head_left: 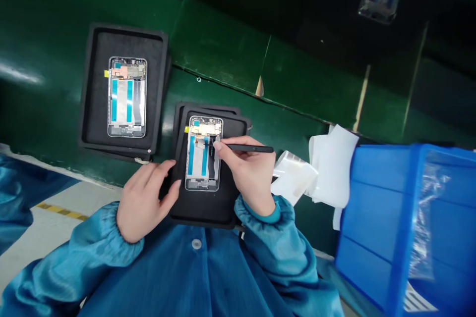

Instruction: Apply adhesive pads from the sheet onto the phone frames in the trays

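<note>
Right forearm in from the lower right, wrist bent inward, right hand (255, 171) over the nearer tray; its fingers pinch a slim black pen-like tool (255, 148), held nearly level, tip end over the open phone (203, 163) by a small pale piece (200, 143). Left hand (147, 195) low at the tray's left edge, thumb and fingers parted and gently curved, gripping nothing that I can see; contact with the edge, can't tell. Shiny green worktop (219, 90), dark toward the back; blue bin (372, 218) and white sheets (330, 168) on the right, pale floor (48, 233) lower left. Open phone lies in the nearer black tray (203, 210), innards up, long axis running away from the person, far end leaning slightly right; circuit-board end farthest, yellow tab (186, 129) out to the left.
</note>
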Available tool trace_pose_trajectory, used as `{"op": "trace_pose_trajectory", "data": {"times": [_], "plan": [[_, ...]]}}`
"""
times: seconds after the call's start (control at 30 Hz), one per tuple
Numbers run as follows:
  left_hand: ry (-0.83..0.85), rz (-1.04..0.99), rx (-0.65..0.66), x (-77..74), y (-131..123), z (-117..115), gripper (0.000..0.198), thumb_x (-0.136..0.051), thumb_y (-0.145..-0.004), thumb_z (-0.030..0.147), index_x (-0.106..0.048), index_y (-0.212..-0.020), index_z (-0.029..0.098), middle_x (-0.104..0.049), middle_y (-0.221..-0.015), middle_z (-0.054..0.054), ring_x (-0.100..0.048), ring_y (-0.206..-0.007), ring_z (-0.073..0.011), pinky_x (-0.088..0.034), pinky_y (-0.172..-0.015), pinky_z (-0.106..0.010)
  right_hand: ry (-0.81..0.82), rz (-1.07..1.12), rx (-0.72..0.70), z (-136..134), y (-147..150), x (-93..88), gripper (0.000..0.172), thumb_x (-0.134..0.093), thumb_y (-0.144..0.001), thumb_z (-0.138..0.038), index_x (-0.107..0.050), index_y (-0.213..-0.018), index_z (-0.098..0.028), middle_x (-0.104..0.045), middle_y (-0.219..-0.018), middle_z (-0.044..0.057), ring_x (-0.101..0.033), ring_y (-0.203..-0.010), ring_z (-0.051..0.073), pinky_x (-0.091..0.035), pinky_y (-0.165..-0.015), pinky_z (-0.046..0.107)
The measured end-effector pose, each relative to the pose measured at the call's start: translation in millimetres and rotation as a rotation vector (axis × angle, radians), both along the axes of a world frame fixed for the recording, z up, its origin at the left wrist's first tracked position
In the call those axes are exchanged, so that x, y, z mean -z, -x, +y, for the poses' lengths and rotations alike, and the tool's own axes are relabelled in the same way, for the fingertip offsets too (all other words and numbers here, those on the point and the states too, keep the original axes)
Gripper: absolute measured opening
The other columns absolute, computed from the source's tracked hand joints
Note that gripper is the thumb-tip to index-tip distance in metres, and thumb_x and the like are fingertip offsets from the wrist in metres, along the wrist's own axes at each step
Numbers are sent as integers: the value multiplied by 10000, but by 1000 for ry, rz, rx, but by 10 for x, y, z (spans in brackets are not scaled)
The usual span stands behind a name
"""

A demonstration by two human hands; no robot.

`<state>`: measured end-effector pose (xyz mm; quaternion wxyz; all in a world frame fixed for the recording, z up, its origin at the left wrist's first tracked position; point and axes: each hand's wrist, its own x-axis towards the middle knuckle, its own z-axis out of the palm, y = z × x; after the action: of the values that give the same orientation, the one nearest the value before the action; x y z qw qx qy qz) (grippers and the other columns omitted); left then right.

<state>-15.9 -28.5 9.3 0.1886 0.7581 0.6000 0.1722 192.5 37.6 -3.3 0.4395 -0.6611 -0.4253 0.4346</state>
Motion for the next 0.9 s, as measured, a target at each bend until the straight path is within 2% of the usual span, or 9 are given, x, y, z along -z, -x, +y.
{"op": "trace_pose_trajectory", "data": {"times": [0.1,0.23,0.43,0.9], "plan": [[-108,4,51,22,-158,179,319,-567,-952,262,-583,-1249,148,-672,-1015,-84,-633,-911,-217,-526,-845,-347,11,-8,6,27,24,25,136,-863,-711,-283,-763,-771,-214,-776,-739,12,-714,-616,166,-592,-555,271],[-165,38,14,141,-325,296,373,-579,-939,252,-572,-1287,116,-657,-1106,-131,-619,-964,-254,-527,-841,-372,-1,-21,5,26,51,31,126,-857,-719,-277,-764,-775,-213,-776,-743,10,-721,-637,165,-594,-569,265],[-172,53,-11,277,-378,299,415,-569,-939,247,-545,-1330,107,-631,-1100,-144,-611,-978,-258,-533,-829,-369,30,-21,11,18,60,20,130,-857,-719,-284,-765,-779,-215,-775,-742,10,-723,-641,167,-601,-584,272],[-198,79,5,285,-380,307,417,-590,-927,247,-572,-1309,81,-610,-1081,-156,-609,-969,-262,-535,-808,-369,27,-51,12,22,71,28,99,-842,-725,-264,-766,-769,-219,-774,-742,4,-721,-631,160,-606,-582,270]]}}
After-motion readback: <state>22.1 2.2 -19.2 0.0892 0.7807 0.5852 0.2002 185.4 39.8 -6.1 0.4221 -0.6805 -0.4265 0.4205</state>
